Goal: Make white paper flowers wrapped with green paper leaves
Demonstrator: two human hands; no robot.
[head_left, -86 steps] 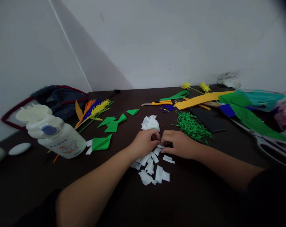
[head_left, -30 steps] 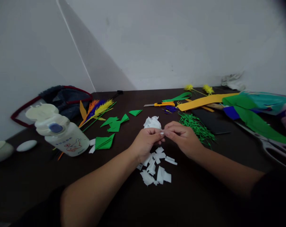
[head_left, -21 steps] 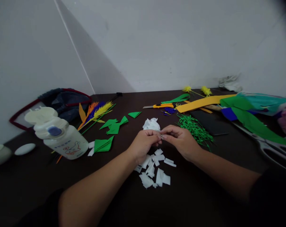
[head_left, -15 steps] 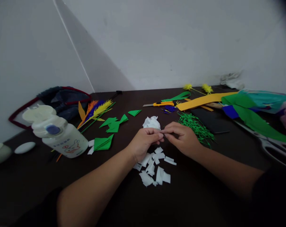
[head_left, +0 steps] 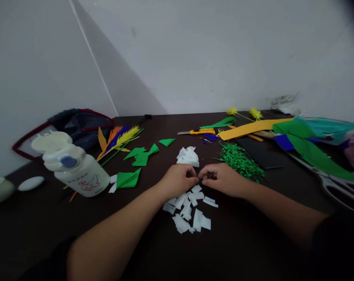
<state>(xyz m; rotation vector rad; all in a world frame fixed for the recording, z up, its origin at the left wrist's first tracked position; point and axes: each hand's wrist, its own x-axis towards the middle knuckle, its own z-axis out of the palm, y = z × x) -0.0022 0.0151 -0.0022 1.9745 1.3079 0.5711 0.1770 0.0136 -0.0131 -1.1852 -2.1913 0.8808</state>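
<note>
My left hand and my right hand meet fingertip to fingertip over the dark table. The fingers of both are curled in a pinch; whatever lies between the tips is too small and dark to make out. Just behind them sits a crumpled white tissue-like wad. Torn white paper pieces lie scattered on the near side, some partly under my left hand. To the right of my right hand is a heap of thin green paper shreds.
Green paper cuttings and a white bottle with its lid up stand left. A yellow utility knife, blade out, lies behind. Scissors, a yellow strip and a black flat object are right. Feathery paper stems lie back left.
Both hands have lowered slightly and their fingers have curled further inward, with the fingertips still together. The white wad shows more fully behind them. The view has shifted a little.
</note>
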